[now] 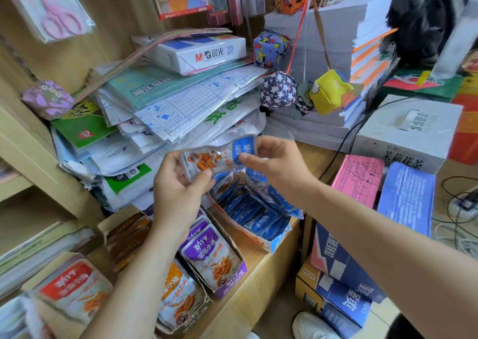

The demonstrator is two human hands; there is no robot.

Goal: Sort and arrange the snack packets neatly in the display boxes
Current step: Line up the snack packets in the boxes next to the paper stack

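Observation:
A blue-and-white snack packet [218,155] is held up in the middle of the view by both hands. My left hand [178,188] grips its lower left end and my right hand [274,162] pinches its blue upper right end. Right below it stands the blue display box [269,243], tilted and filled with several blue packets [248,209]. In front of that, the purple display box [230,284] holds purple packets [209,250]. An orange packet box [181,300], a brown packet box [126,237] and a red packet box [75,292] stand lower left.
The boxes stand on a wooden counter [261,274]. Behind them leans a heap of plastic-wrapped stationery and paper [165,100]. Stacked white paper [333,54] with fabric cubes rises at the back right. Cartons [403,137] and blue and pink packs lie to the right.

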